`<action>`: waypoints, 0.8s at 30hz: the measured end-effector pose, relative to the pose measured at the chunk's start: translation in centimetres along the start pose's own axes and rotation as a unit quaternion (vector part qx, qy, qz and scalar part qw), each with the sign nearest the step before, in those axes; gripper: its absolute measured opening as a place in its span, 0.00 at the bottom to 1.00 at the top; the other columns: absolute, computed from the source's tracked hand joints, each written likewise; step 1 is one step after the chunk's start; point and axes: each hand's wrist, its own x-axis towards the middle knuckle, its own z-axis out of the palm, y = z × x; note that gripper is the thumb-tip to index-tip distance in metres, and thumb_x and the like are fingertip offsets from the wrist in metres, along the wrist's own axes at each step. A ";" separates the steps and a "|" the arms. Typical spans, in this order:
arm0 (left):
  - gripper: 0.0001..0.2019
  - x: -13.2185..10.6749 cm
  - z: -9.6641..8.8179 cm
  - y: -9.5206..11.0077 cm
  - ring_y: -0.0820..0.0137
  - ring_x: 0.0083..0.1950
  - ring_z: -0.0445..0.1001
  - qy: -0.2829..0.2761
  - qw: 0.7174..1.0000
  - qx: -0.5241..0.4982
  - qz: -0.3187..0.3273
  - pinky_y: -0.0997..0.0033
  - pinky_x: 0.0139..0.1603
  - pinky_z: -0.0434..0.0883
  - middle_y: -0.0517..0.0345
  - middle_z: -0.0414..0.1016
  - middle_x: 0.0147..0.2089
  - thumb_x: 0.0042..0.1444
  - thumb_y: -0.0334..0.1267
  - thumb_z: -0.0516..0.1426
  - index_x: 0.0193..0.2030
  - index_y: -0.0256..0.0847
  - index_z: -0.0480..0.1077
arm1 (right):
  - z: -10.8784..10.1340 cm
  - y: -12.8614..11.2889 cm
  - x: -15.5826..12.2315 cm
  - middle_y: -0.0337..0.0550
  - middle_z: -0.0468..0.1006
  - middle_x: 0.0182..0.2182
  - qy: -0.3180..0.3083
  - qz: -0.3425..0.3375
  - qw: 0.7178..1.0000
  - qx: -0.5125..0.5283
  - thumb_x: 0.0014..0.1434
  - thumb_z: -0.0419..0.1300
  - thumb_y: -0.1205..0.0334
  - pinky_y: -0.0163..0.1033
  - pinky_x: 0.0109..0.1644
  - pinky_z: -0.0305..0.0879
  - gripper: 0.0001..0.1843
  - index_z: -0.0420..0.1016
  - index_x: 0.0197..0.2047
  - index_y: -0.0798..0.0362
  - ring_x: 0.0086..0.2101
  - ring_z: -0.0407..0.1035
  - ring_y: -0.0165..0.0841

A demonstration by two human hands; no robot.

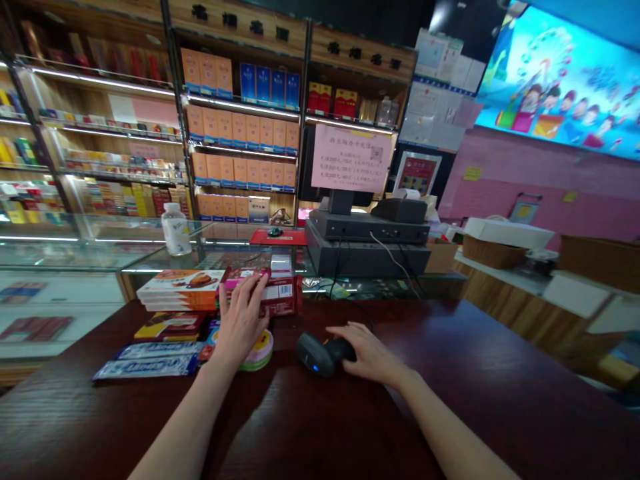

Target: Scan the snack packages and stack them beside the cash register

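Observation:
My left hand (pixel 243 319) lies with fingers spread on a pink and red snack box (pixel 277 293) at the back of the dark wooden counter (pixel 475 373). Under its palm sits a round yellow and green tin (pixel 261 352). My right hand (pixel 367 353) is wrapped round the handle of a black barcode scanner (pixel 317 355) that rests on the counter, its blue light facing me.
Left of the box lie a stack of orange biscuit boxes (pixel 180 288), a flat chocolate box (pixel 170 327) and two blue gum packs (pixel 150 359). Behind stand a cash register (pixel 367 243), a white bottle (pixel 176 229) on a glass case, and stocked shelves.

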 end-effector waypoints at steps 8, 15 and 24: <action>0.37 0.0 -0.3 -0.9 0.51 0.71 0.60 0.010 1.000 0.009 -0.013 0.36 0.75 0.37 0.41 0.64 0.68 0.57 0.33 0.56 0.73 0.39 0.52 | -1.4 -4.7 1.9 0.49 0.76 0.57 0.018 -0.030 0.999 0.020 0.53 0.60 0.67 0.48 0.60 0.60 0.38 0.63 0.67 0.51 0.54 0.70 0.41; 0.40 -0.1 -0.4 -1.5 0.51 0.71 0.60 0.007 1.000 0.007 -0.019 0.34 0.74 0.38 0.41 0.63 0.68 0.55 0.31 0.57 0.74 0.42 0.49 | -0.9 -4.4 3.4 0.48 0.74 0.61 0.065 -0.001 0.997 0.039 0.59 0.62 0.63 0.48 0.57 0.60 0.39 0.55 0.72 0.45 0.52 0.69 0.42; 0.38 -0.3 -0.3 -1.8 0.51 0.72 0.59 0.010 1.000 0.007 -0.028 0.33 0.74 0.39 0.42 0.64 0.69 0.57 0.31 0.55 0.74 0.44 0.49 | -1.2 -4.6 3.7 0.45 0.71 0.63 0.051 -0.018 0.989 0.136 0.61 0.65 0.58 0.49 0.61 0.59 0.42 0.51 0.73 0.39 0.58 0.67 0.44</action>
